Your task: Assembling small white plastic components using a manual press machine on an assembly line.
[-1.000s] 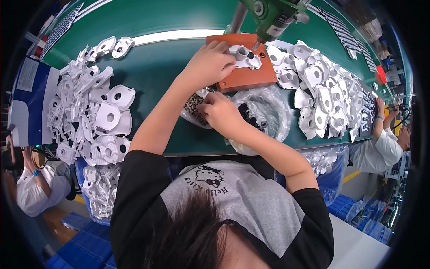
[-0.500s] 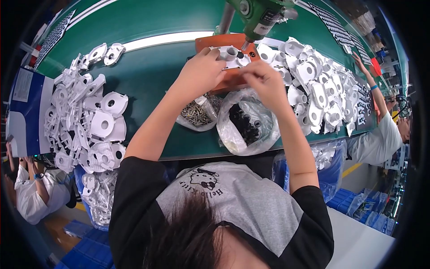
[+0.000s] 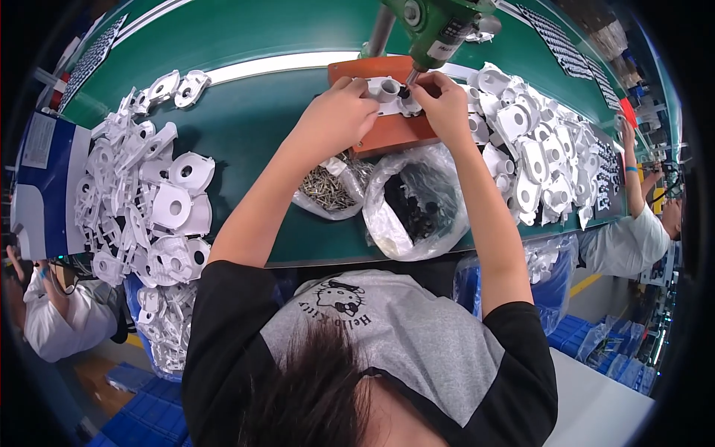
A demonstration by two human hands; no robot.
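Resting on an orange block point(image 3: 387, 132) at the far middle of the green bench point(image 3: 253, 97), a white plastic part point(image 3: 387, 92) is held from both sides. The left hand point(image 3: 339, 119) is laid against the part's left end, with its fingers point(image 3: 356, 88) curled narrowly round it. The right hand point(image 3: 445, 104) is set at the part's right end, where a small dark piece point(image 3: 404, 93) is pinched between fingertips drawn close together. A green driver point(image 3: 436, 26) is hung from above, and its tip is seen just over the dark piece, between the two hands; whether tip and piece touch cannot be told.

Just nearer than the block, two clear bags are laid open on the bench: one with metal screws point(image 3: 328, 190) under the left forearm, one with small black pieces point(image 3: 417, 201) between the forearms. A heap of white parts point(image 3: 149, 201) is spread on the left of the bench, and a second heap point(image 3: 529, 149) on the right, close beside the right hand. A blue and white box point(image 3: 41, 186) is seen at the left rim. Other people in white sleeves are seen at the far left point(image 3: 52, 328) and far right point(image 3: 633, 223), well apart from the work.
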